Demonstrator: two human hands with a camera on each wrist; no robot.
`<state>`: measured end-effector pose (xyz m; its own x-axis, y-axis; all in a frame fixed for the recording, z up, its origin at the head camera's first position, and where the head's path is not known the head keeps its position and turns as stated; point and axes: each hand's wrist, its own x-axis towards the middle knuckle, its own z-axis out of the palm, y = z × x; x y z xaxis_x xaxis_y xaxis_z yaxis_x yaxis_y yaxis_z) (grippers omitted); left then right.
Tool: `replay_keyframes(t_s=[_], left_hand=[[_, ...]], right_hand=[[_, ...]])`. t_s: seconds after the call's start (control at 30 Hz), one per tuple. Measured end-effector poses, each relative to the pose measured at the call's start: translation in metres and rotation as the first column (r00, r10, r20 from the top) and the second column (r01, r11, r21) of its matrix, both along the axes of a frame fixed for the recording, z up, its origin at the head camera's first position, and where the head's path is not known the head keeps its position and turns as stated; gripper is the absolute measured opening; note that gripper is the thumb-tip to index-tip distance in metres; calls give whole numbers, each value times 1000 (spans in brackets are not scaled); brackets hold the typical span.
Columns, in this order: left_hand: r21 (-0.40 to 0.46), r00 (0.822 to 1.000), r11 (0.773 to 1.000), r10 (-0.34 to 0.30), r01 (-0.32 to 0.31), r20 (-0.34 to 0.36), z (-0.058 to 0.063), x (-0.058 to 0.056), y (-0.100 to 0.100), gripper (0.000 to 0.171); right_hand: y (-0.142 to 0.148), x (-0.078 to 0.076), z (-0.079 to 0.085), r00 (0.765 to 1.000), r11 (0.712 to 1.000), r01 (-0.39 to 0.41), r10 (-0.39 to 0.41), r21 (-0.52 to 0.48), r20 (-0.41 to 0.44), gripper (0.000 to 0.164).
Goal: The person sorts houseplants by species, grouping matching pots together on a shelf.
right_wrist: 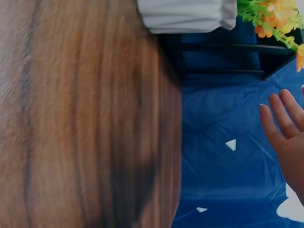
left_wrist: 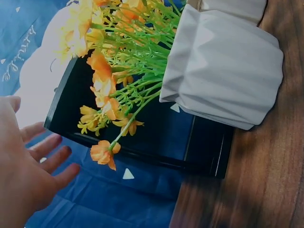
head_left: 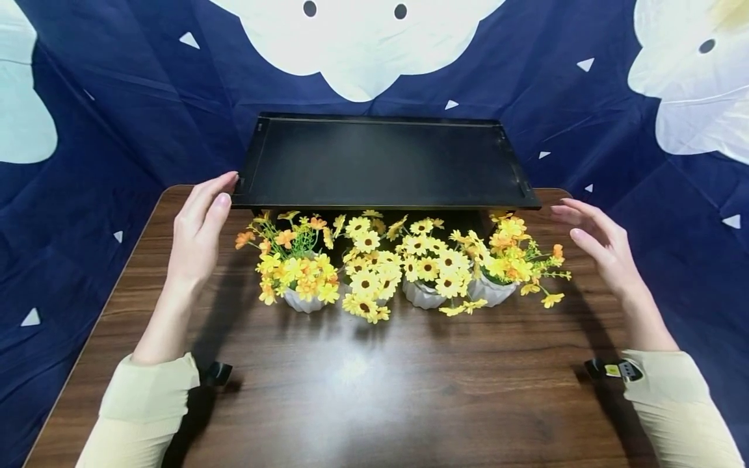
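Note:
A black shelf [head_left: 380, 162] with a flat top stands at the back of the table. My left hand [head_left: 201, 227] is at its left edge, fingers extended, fingertips right by the corner. To the right of the shelf, my right hand [head_left: 603, 244] hovers apart from it with loosely bent fingers and holds nothing. Several potted artificial flowers stand in a row before the shelf: an orange-yellow bunch [head_left: 298, 273] at the left, yellow daisies [head_left: 365, 279] and more daisies [head_left: 435, 260] in the middle, another orange-yellow bunch [head_left: 509, 253] at the right. White ribbed pots [left_wrist: 228, 66] hold them.
The brown wooden table [head_left: 363, 396] reaches toward me, with glare near its middle. A dark blue curtain [head_left: 117, 97] with white cloud shapes hangs behind and at both sides. Small black devices [head_left: 218, 374] sit at my sleeve cuffs.

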<state>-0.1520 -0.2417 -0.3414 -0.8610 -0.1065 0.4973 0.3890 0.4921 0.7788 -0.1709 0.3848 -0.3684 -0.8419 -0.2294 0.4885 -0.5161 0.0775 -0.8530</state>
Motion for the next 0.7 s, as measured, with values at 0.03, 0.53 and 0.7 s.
replay_keyframes(t_s=[0.03,0.53,0.7], left_hand=[[17,1000,1000,4,-4,31,0,-1,-1,37],[47,937,998,20,-39,348,-3,-14,-10,53],[78,920,997,-40,11,390,-4,-17,-14,57]], right_hand=[[2,-1,-2,1000,1000,-7,7,2,18,47],[22,-13,-31,964,986,-164,152,37,218,43],[26,-9,-41,943,981,-183,157,63,293,45]])
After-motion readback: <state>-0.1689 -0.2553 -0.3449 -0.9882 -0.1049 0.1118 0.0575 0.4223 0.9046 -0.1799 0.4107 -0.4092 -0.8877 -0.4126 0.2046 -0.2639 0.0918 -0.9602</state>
